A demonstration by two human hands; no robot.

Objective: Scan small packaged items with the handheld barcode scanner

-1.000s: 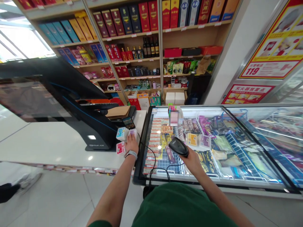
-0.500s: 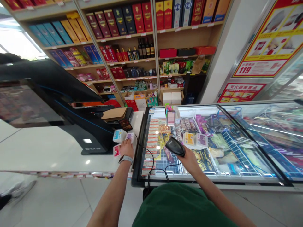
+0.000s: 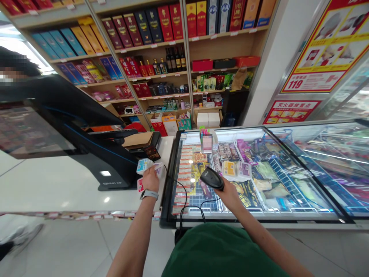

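Note:
My right hand (image 3: 229, 191) is wrapped around a black barcode scanner (image 3: 211, 178), held over the glass top of a chest freezer, its cable trailing down. On the white counter, my left hand (image 3: 151, 179) reaches over a cluster of small plastic packs, fingers stretched forward and touching them. The blue-labelled pack (image 3: 142, 165) is at its fingertips. A red-labelled pack (image 3: 140, 184) lies beside the palm, and a purple-labelled pack (image 3: 158, 168) shows partly behind the fingers. On the freezer glass sit a yellow-labelled pack (image 3: 229, 168) and another purple-labelled pack (image 3: 245, 169).
A black checkout terminal (image 3: 115, 165) stands left of the packs. The chest freezer (image 3: 261, 221) stretches to the right, holding bagged goods. Behind it are shelves (image 3: 161, 79) of boxes and bottles. Part of a person's head (image 3: 23, 63) shows behind the terminal, and a shoe (image 3: 24, 234) at lower left.
My left hand has shifted slightly left, from over the purple-labelled pack toward the blue-labelled one. My right hand keeps the scanner in nearly the same place. A person's head has risen into view behind the terminal.

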